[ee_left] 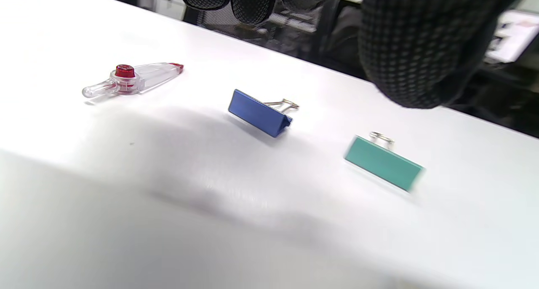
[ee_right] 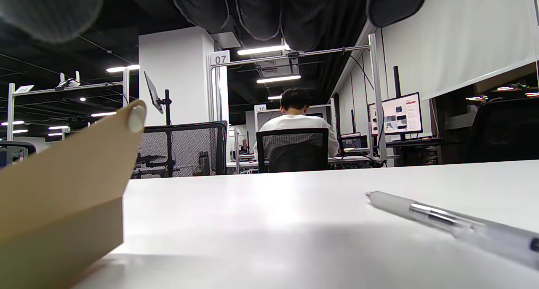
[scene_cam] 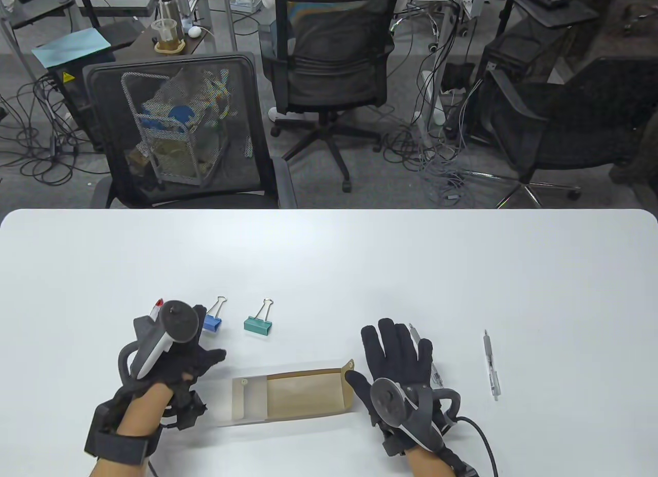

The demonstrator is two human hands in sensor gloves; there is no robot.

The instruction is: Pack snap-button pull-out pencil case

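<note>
The pencil case (scene_cam: 293, 395) lies flat at the table's front middle: a brown sleeve with its snap flap (ee_right: 63, 183) open at the right end, and a clear inner tray pulled out to the left. My left hand (scene_cam: 208, 338) hovers open and empty just left of the case, above a blue binder clip (scene_cam: 212, 320). My right hand (scene_cam: 362, 353) is open with fingers spread, right of the flap, over a clear pen (scene_cam: 414, 333). That pen lies on the table in the right wrist view (ee_right: 454, 223).
A teal binder clip (scene_cam: 258, 324) lies beside the blue one (ee_left: 259, 112). A small clear item with red parts (ee_left: 130, 78) lies left of them. A second clear pen (scene_cam: 492, 366) lies further right. Office chairs stand beyond the table's far edge.
</note>
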